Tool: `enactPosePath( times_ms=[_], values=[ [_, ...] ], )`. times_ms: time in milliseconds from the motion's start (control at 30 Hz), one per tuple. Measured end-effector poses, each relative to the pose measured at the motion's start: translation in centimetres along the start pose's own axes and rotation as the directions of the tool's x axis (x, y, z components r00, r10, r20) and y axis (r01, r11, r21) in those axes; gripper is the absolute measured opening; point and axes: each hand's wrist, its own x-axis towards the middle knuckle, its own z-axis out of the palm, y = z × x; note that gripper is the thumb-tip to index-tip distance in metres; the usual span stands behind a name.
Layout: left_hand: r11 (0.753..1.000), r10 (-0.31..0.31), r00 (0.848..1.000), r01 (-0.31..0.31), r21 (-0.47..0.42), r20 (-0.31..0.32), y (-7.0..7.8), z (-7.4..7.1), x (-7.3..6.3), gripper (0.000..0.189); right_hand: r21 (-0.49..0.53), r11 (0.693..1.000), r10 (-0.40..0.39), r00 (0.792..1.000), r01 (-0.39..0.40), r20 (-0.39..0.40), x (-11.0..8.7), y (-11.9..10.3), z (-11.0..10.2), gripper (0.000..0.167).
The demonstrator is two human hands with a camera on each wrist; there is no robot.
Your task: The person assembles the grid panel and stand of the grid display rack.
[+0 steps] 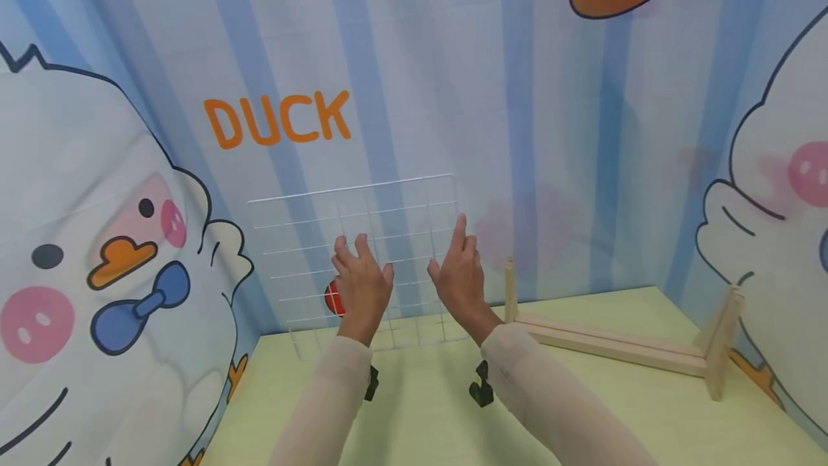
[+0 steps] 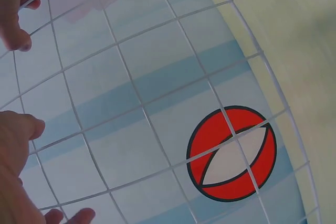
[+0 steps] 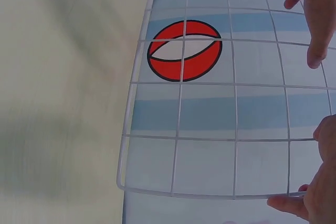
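Observation:
A white wire grid panel (image 1: 349,189) stands near upright on the table, close in front of the printed curtain. My left hand (image 1: 364,286) is at the middle of the grid, its fingers spread and loosely bent against the wires. Toward the grid's right edge is my right hand (image 1: 461,282), index finger pointing up and thumb apart. In the right wrist view, fingertips of the right hand (image 3: 320,192) touch the outer wire. The left wrist view has the left hand (image 2: 18,156) beside the wires, with some fingertips cut off or hidden.
A light wooden frame (image 1: 614,346) with two upright ends stands on the pale yellow table (image 1: 420,423) at the right. Behind everything hangs a blue-striped curtain (image 1: 440,92) with cartoon ducks. Its red and white ball print (image 2: 231,153) shows through the grid. Small black devices (image 1: 481,387) sit by the wrists.

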Motion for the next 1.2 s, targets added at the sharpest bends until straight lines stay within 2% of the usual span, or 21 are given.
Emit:
enactPosePath(
  times_ms=[133, 367, 567, 700, 867, 1100, 1200],
  values=[
    [1.000, 0.024, 0.999, -0.024, -0.020, -0.022, 0.0, 0.1, 0.1, 0.068, 0.009, 1.000, 0.030, 1.000, -0.030, 0.010, 0.0, 0.0, 0.1, 0.105],
    [0.999, 0.043, 0.998, -0.043, 0.001, -0.037, -0.4, 0.3, -0.1, 0.069, 0.027, 0.995, 0.097, 0.990, -0.100, 0.101, -0.2, 0.2, 0.2, 0.107],
    [0.999, 0.039, 0.998, -0.038, 0.028, -0.038, -1.0, 0.6, -0.4, 0.072, 0.014, 0.997, 0.071, 0.990, -0.074, 0.125, -0.3, 0.5, 0.1, 0.107],
    [1.000, 0.020, 0.998, -0.020, 0.007, -0.059, -1.5, 0.6, -0.4, 0.073, -0.013, 1.000, 0.013, 0.994, -0.012, 0.110, -0.1, 0.8, -0.1, 0.102],
    [0.999, -0.025, 0.999, 0.024, -0.025, -0.042, -2.1, 0.3, -0.1, 0.072, -0.012, 0.999, -0.039, 0.997, 0.040, 0.068, 0.4, 1.7, -0.8, 0.083],
    [0.994, -0.069, 0.997, 0.065, -0.083, -0.039, -2.8, 0.1, 0.1, 0.073, 0.006, 1.000, -0.012, 1.000, 0.012, -0.020, 1.4, 4.6, -2.8, 0.067],
    [0.994, -0.072, 0.996, 0.068, -0.086, -0.047, -3.1, 0.1, 0.1, 0.073, 0.003, 1.000, 0.013, 1.000, -0.013, -0.028, 1.8, 5.9, -3.8, 0.064]
  ],
)
